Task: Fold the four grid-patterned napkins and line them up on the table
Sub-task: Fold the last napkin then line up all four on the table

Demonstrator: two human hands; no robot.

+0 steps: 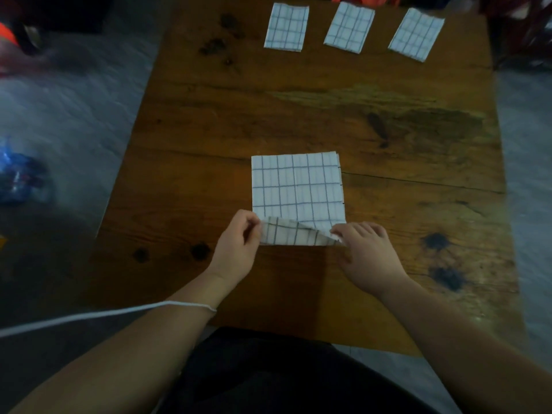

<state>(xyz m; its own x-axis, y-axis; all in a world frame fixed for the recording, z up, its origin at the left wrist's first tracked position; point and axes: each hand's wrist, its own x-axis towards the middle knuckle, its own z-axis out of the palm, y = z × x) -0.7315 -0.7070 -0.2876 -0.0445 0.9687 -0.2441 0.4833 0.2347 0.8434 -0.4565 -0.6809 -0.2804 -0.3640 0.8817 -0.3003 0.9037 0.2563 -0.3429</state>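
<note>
The napkin [297, 189] is soft, light and floppy. Your left hand [237, 245] and right hand [366, 255] each have a grip pinched on a near corner. Lift both together.

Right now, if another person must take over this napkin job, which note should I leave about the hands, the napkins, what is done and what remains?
Left hand pinches the near left corner of the fourth napkin; right hand holds its near right corner.
The fourth napkin lies mid-table, its near edge turned up.
Done: left napkin, middle napkin and right napkin lie folded in a row at the far edge.
Left: finish folding the fourth napkin and add it to the row.
</note>
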